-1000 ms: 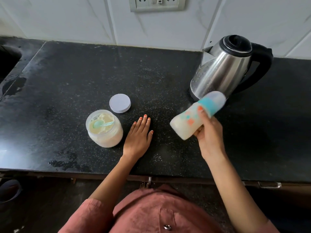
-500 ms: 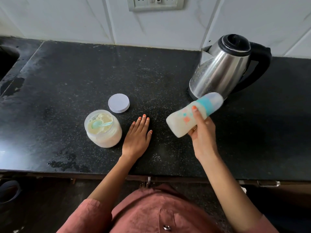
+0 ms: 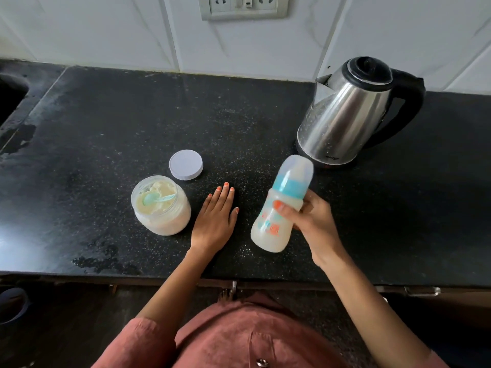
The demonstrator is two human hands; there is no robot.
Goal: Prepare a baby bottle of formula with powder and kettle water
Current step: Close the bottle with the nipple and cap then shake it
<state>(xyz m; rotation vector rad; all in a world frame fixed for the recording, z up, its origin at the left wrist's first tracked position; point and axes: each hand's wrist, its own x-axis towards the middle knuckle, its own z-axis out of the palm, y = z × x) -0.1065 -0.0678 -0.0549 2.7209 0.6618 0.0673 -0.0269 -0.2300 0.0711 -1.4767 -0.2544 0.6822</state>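
Black speckled countertop (image 3: pixel 119 123), white tiled wall (image 3: pixel 106 30), socket plate (image 3: pixel 243 6).

Count: 1 baby bottle (image 3: pixel 265 231), 1 kettle (image 3: pixel 345 115), 1 powder jar (image 3: pixel 172 221), 1 lid (image 3: pixel 186 164), 1 scoop (image 3: pixel 151 199), 1 socket plate (image 3: pixel 243 6), 2 hands (left hand (image 3: pixel 215 221), right hand (image 3: pixel 313 224)).

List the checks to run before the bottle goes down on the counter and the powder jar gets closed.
1. Grip: the right hand curls round the milky baby bottle with teal collar, held tilted above the black stone counter: ok.
2. Its clear cap seated: ok.
3. Powder fully dissolved: cannot tell.
4. The left hand free: it rests flat on the counter, holding nothing: ok.
5. Lid on the clear plastic powder jar: not ok; it stands open, teal scoop inside, round white lid lying apart on the counter.
6. Upright steel kettle, top shut: ok.
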